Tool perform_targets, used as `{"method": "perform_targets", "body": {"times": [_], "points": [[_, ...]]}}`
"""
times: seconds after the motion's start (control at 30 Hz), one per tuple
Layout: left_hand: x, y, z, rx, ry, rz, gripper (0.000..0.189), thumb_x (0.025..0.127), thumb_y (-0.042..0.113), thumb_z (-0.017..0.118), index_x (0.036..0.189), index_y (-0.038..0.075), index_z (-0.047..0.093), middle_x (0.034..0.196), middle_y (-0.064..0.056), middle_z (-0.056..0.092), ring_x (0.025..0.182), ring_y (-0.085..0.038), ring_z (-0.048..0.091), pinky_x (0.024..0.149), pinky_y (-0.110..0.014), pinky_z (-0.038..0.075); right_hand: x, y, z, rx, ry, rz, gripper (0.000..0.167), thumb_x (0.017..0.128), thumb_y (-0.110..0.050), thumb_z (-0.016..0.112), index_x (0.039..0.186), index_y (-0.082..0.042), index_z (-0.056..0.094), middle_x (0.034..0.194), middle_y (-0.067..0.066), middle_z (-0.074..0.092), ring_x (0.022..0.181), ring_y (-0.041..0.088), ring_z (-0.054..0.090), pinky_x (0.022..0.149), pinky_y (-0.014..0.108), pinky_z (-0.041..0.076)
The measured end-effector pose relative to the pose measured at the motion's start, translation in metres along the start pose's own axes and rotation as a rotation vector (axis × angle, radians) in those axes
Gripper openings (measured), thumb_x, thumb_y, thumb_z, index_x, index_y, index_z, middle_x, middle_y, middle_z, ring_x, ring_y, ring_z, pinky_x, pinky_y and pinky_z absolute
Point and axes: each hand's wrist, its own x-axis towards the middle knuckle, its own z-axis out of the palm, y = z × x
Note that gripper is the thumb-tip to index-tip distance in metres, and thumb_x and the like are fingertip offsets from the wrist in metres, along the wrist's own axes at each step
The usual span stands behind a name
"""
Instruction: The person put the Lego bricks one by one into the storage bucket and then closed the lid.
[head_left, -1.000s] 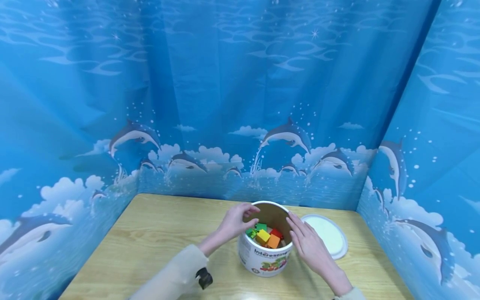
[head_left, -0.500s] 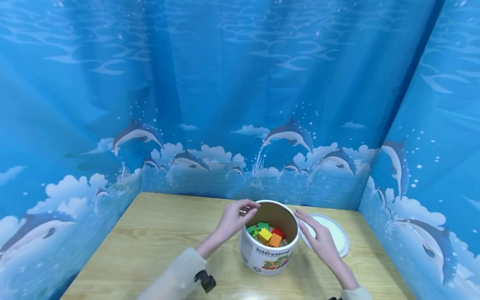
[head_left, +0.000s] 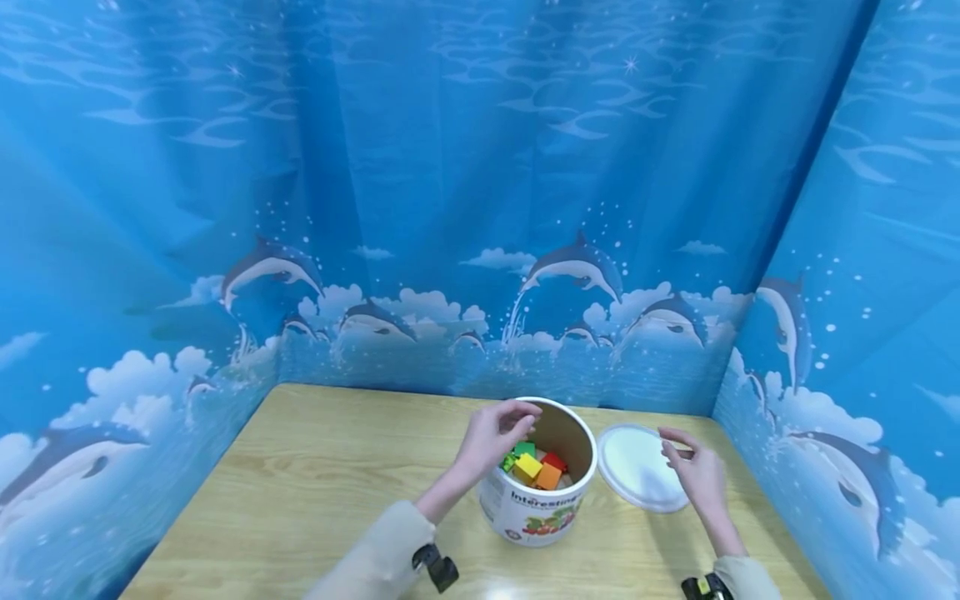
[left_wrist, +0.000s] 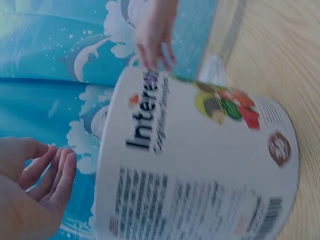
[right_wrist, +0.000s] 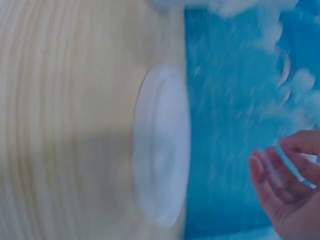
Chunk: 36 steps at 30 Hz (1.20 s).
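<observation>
A white round tub (head_left: 536, 518) with a fruit picture and "Interesting" lettering stands upright on the table. Inside it lie a yellow block (head_left: 527, 467), an orange block (head_left: 549, 477), a red block (head_left: 554, 461) and green pieces (head_left: 524, 450). My left hand (head_left: 489, 437) hovers over the tub's left rim, fingers loosely bent and nothing between them; the left wrist view shows this hand (left_wrist: 37, 187) apart from the tub wall. Above the right edge of a white round lid (head_left: 637, 467) is my right hand (head_left: 699, 479), fingers relaxed, holding nothing.
The wooden table (head_left: 322, 475) stretches to the left of the tub. A blue curtain (head_left: 450, 208) printed with dolphins encloses the table at the back and sides. The lid lies flat beside the tub, on its right.
My right hand has left the tub's right rim and moved right, over the lid. The left hand has shifted slightly right above the tub. The blocks look the same.
</observation>
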Motion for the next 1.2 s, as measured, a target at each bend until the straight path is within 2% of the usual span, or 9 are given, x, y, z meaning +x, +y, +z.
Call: {"method": "perform_targets", "body": {"times": [0.07, 0.17, 0.27, 0.37, 0.6, 0.7, 0.9, 1.03, 1.2], "points": [[0.002, 0.004, 0.007, -0.018, -0.006, -0.014, 0.019, 0.101, 0.016, 0.064, 0.117, 0.012, 0.072, 0.113, -0.004, 0.074, 0.094, -0.013, 0.072, 0.078, -0.021, 0.060, 0.003, 0.016, -0.007, -0.078, -0.018, 0.049, 0.028, 0.096, -0.005, 0.065, 0.121, 0.006, 0.069, 0.112, 0.029, 0.070, 0.076, 0.012, 0.075, 0.058, 0.017, 0.056], [0.005, 0.012, 0.018, -0.016, -0.015, -0.012, 0.019, 0.100, 0.018, 0.065, 0.116, 0.011, 0.073, 0.111, -0.003, 0.074, 0.090, -0.010, 0.072, 0.075, -0.019, 0.060, 0.005, 0.037, -0.015, -0.241, -0.085, 0.092, 0.034, 0.095, -0.010, 0.065, 0.124, 0.007, 0.066, 0.117, 0.030, 0.068, 0.095, 0.041, 0.072, 0.072, 0.034, 0.058], [0.008, 0.018, 0.030, 0.015, -0.029, -0.001, 0.021, 0.100, 0.021, 0.066, 0.118, 0.011, 0.073, 0.111, -0.003, 0.075, 0.087, -0.007, 0.072, 0.074, -0.018, 0.059, 0.006, 0.051, -0.020, -0.316, -0.196, 0.150, 0.042, 0.096, -0.014, 0.062, 0.128, 0.012, 0.060, 0.128, 0.034, 0.060, 0.116, 0.056, 0.056, 0.090, 0.058, 0.051], [0.010, 0.024, 0.041, 0.024, -0.052, -0.008, 0.024, 0.100, 0.022, 0.066, 0.122, 0.013, 0.072, 0.113, -0.001, 0.075, 0.087, -0.004, 0.071, 0.074, -0.016, 0.058, 0.006, 0.059, -0.021, -0.323, -0.278, 0.228, 0.047, 0.096, -0.014, 0.058, 0.133, 0.015, 0.054, 0.134, 0.038, 0.053, 0.124, 0.060, 0.045, 0.100, 0.067, 0.041], [0.013, 0.033, 0.063, -0.001, -0.086, -0.015, 0.027, 0.101, 0.025, 0.064, 0.125, 0.014, 0.070, 0.115, 0.001, 0.074, 0.093, -0.004, 0.070, 0.075, -0.016, 0.057, 0.003, 0.071, -0.020, -0.377, -0.262, 0.225, 0.043, 0.083, -0.002, 0.063, 0.122, 0.018, 0.060, 0.112, 0.032, 0.068, 0.110, 0.055, 0.058, 0.096, 0.063, 0.046], [0.014, 0.036, 0.070, 0.009, -0.086, -0.014, 0.024, 0.101, 0.023, 0.064, 0.123, 0.015, 0.071, 0.114, 0.001, 0.075, 0.095, -0.005, 0.071, 0.077, -0.016, 0.057, 0.002, 0.074, -0.021, -0.364, -0.250, 0.225, 0.043, 0.081, -0.001, 0.065, 0.120, 0.016, 0.062, 0.105, 0.027, 0.072, 0.092, 0.041, 0.066, 0.084, 0.047, 0.053], [0.014, 0.040, 0.086, 0.018, -0.106, 0.015, 0.022, 0.101, 0.020, 0.065, 0.120, 0.013, 0.072, 0.110, 0.000, 0.076, 0.093, -0.006, 0.071, 0.076, -0.014, 0.056, -0.003, 0.076, -0.025, -0.318, -0.247, 0.245, 0.043, 0.083, 0.000, 0.067, 0.121, 0.018, 0.061, 0.099, 0.024, 0.074, 0.066, 0.011, 0.063, 0.061, 0.023, 0.048], [0.009, 0.040, 0.099, 0.062, -0.108, 0.072, 0.021, 0.099, 0.017, 0.066, 0.118, 0.012, 0.073, 0.108, 0.000, 0.076, 0.093, -0.006, 0.072, 0.076, -0.011, 0.055, -0.009, 0.075, -0.029, -0.305, -0.257, 0.251, 0.043, 0.083, 0.001, 0.068, 0.121, 0.018, 0.061, 0.098, 0.024, 0.074, 0.062, 0.008, 0.063, 0.059, 0.020, 0.050], [0.000, 0.039, 0.117, 0.081, -0.113, 0.085, 0.019, 0.097, 0.013, 0.068, 0.114, 0.011, 0.075, 0.107, 0.002, 0.077, 0.090, -0.002, 0.072, 0.074, -0.009, 0.053, -0.017, 0.074, -0.034, -0.289, -0.265, 0.259, 0.043, 0.082, 0.004, 0.069, 0.121, 0.019, 0.060, 0.103, 0.028, 0.072, 0.062, 0.009, 0.064, 0.057, 0.019, 0.054]]}}
